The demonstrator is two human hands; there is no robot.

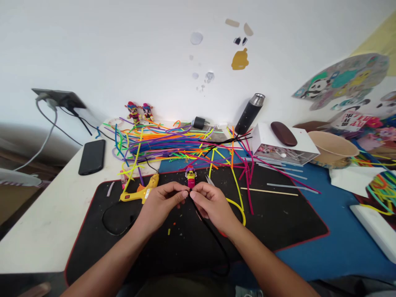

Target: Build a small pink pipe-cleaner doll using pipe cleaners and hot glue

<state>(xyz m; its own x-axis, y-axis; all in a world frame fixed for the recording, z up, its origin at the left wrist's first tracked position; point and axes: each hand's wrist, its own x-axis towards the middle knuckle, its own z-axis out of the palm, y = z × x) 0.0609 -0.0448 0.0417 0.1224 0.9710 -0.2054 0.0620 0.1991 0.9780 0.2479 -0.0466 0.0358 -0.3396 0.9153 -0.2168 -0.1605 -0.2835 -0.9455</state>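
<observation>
A small figure (191, 176) with a yellow face, purple top and magenta body stands just beyond my fingertips over the black mat (262, 222). My left hand (165, 202) pinches at its lower end with thumb and forefinger. Meeting it there, my right hand (212, 202) is closed around the top of a black strand (213, 235), which trails down towards me. The exact join of strand and figure is hidden by my fingers. Left of my hands lies a yellow glue gun (140, 194). Scissors (209, 180) lie partly under my right hand.
A pile of coloured strands (173, 144) spreads along the back. Two finished-looking figures (133, 113) stand against the wall. A phone (92, 157) lies left. A black flask (250, 113), white box (286, 144), paper bowl (332, 146) and wooden stick (269, 191) are to the right.
</observation>
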